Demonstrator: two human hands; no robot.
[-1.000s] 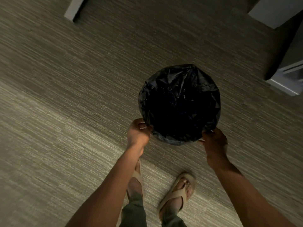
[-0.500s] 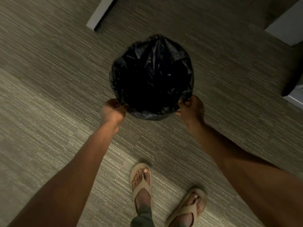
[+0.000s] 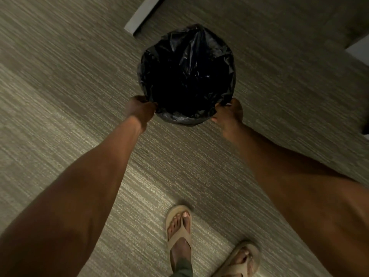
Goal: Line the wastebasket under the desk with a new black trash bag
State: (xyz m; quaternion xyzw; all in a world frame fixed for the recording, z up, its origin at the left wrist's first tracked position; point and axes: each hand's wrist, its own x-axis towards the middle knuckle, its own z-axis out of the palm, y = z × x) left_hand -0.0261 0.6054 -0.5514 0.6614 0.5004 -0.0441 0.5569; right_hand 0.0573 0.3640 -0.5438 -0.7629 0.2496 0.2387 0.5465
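Observation:
A round wastebasket wrapped in a crinkled black trash bag (image 3: pixel 187 74) is seen from above over the carpet. The bag covers its rim and inside, so the basket itself is hidden. My left hand (image 3: pixel 140 108) grips the bagged rim at its near left. On the near right of the rim, my right hand (image 3: pixel 229 110) holds it too. Both arms stretch forward and down. I cannot tell whether the basket rests on the floor or hangs in my hands.
Grey-green striped carpet (image 3: pixel 60 116) covers the floor. A pale furniture leg or panel (image 3: pixel 142 15) stands just beyond the basket. Another pale furniture edge (image 3: pixel 359 50) is at the far right. My sandalled feet (image 3: pixel 179 228) are behind the basket.
The basket, held in both hands, has shifted up and left in view, toward the pale panel. My arms have stretched out and my feet have stepped.

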